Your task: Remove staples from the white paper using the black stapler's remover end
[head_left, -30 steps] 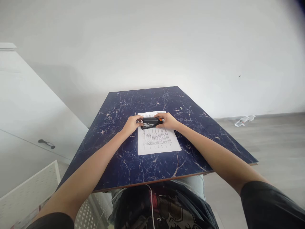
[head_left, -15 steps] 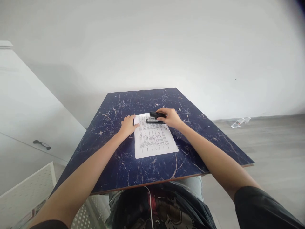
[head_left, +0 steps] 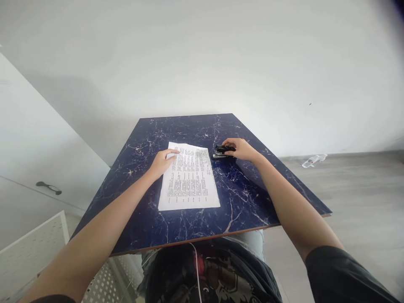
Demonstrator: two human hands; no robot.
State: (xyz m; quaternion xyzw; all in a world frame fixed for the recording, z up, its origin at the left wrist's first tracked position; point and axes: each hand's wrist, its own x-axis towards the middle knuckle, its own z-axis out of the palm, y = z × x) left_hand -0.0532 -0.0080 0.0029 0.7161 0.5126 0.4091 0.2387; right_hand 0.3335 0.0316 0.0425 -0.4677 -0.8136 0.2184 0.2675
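Note:
Printed paper (head_left: 191, 181) lies flat left of centre on the dark blue marbled table (head_left: 195, 229), with red writing near its right edge. On its upper left edge rest the stretched fingers of my left hand (head_left: 163, 163), thumb apart from them. To the right of the paper, my right hand (head_left: 241, 149) is closed around a black stapler (head_left: 220, 155) whose jaw points left. The stapler sits at or just above the tabletop; the fingers cover its rear.
A pale cabinet with a dark handle (head_left: 49, 187) stands at the left, above a white perforated panel (head_left: 34, 248). Behind the table rises a white wall (head_left: 202, 59). On the floor at the right lies a clear plastic item (head_left: 314, 160). A white cable (head_left: 197, 269) hangs over my lap.
My left hand let go of the stapler's front and came to the paper, which shifted left and turned slightly. My right hand carried the stapler off the paper to the right.

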